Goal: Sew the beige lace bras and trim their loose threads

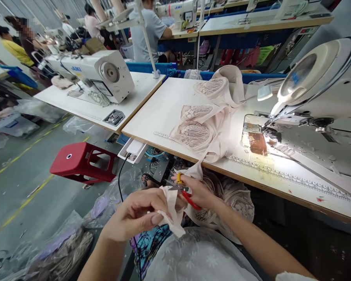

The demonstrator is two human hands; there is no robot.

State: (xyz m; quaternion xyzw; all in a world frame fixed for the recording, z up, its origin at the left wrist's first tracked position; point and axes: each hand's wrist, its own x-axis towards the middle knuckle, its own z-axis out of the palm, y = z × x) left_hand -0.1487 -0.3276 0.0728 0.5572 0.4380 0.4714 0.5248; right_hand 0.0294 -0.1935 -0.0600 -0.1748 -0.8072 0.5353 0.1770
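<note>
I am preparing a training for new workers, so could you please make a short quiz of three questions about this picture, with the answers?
1. Choose one. The right hand holds:
A) a ruler
B) scissors
C) a thread spool

2. True or false: lace garment pieces lie on the white table.

3. Short answer: which hand has the pale fabric strip between its thumb and fingers?

Key: 1. B. 2. True. 3. The left hand.
</note>
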